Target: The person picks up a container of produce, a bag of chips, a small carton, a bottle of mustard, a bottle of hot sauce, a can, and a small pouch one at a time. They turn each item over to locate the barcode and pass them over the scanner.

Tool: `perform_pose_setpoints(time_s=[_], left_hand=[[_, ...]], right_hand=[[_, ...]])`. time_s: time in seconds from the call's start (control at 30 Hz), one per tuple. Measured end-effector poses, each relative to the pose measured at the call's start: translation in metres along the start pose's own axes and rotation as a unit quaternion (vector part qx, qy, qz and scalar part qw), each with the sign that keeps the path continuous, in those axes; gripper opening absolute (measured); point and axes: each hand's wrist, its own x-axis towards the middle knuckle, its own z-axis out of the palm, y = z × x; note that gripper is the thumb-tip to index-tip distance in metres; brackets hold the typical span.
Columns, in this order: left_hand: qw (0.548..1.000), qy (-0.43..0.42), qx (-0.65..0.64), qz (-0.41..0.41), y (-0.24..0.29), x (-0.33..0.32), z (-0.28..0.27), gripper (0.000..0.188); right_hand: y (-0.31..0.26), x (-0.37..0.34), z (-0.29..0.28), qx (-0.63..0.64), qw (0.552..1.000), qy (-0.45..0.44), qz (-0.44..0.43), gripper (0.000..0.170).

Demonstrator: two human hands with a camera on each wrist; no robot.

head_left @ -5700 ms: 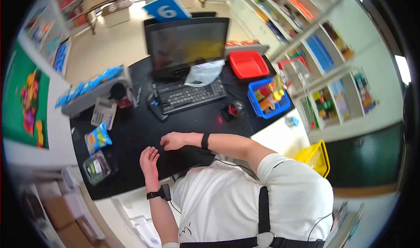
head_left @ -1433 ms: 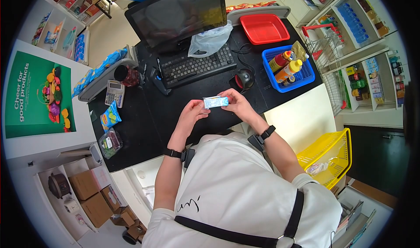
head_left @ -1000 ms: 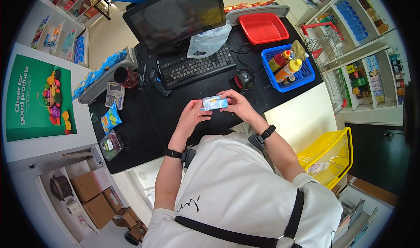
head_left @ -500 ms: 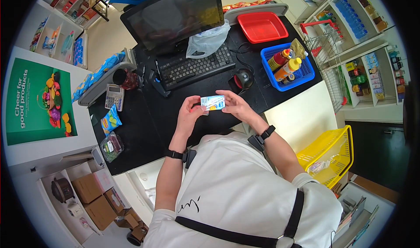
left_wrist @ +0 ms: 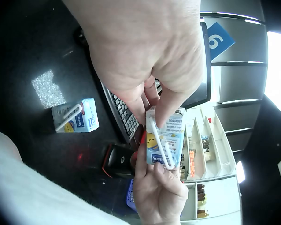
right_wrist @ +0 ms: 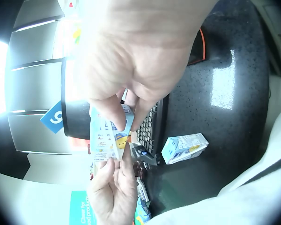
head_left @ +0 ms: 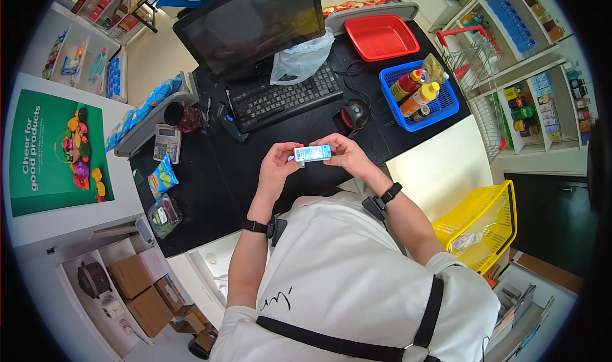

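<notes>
A small blue and white drink carton [head_left: 313, 153] is held level between both hands over the black counter. My left hand [head_left: 276, 164] pinches one end with thumb and fingers, while my right hand [head_left: 349, 156] pinches the other. The left wrist view shows a white bent straw [left_wrist: 164, 149] along the carton's side, with a yellow cartoon figure beside it. On the counter below stands a second, similar drink carton [right_wrist: 185, 148], untouched; in the head view the hands and the held carton mostly hide it.
Ahead are a keyboard [head_left: 287, 97], a monitor [head_left: 252, 27] and a scanner [head_left: 352, 116]. A blue basket [head_left: 449, 110] of bottles and a red tray [head_left: 382, 38] stand right. Left lie a chip bag [head_left: 162, 176], a calculator [head_left: 167, 144] and a clear produce box [head_left: 164, 216].
Earliest, both hands were bare over the counter. Later both hold the drink carton. Over the last second it has been turned about its length, showing different faces.
</notes>
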Motion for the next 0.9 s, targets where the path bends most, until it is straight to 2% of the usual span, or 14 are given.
perform_pose_setpoints(time_s=[0.33,0.47,0.5,0.57,0.63,0.73,0.83,0.9], left_hand=[[1.000,-0.006,0.000,0.006,-0.003,0.004,0.000,0.038],[0.999,0.016,0.040,-0.017,-0.008,0.014,-0.001,0.034],[0.999,0.015,0.040,-0.016,-0.009,0.018,-0.001,0.034],[0.994,0.034,0.079,-0.069,-0.011,0.032,0.003,0.029],[0.990,0.043,0.099,-0.094,-0.014,0.047,0.007,0.030],[0.991,-0.011,0.038,-0.130,-0.021,0.065,0.014,0.046],[0.989,-0.021,0.050,-0.134,-0.024,0.073,0.028,0.054],[0.988,-0.028,0.057,-0.137,-0.025,0.076,0.033,0.059]], right_hand=[[0.007,0.000,-0.004,-0.008,1.000,-0.001,-0.007,0.049],[0.009,-0.001,-0.006,0.040,0.999,0.017,0.003,0.042],[0.008,-0.001,-0.007,0.045,0.997,0.035,0.050,0.039],[0.005,-0.002,-0.006,0.054,0.986,0.069,0.142,0.034],[0.006,-0.003,-0.008,0.091,0.981,0.065,0.159,0.034],[0.011,-0.007,-0.015,0.167,0.966,0.058,0.191,0.038],[0.019,-0.010,-0.025,0.267,0.942,0.092,0.179,0.042],[0.022,-0.012,-0.031,0.276,0.938,0.104,0.179,0.043]])
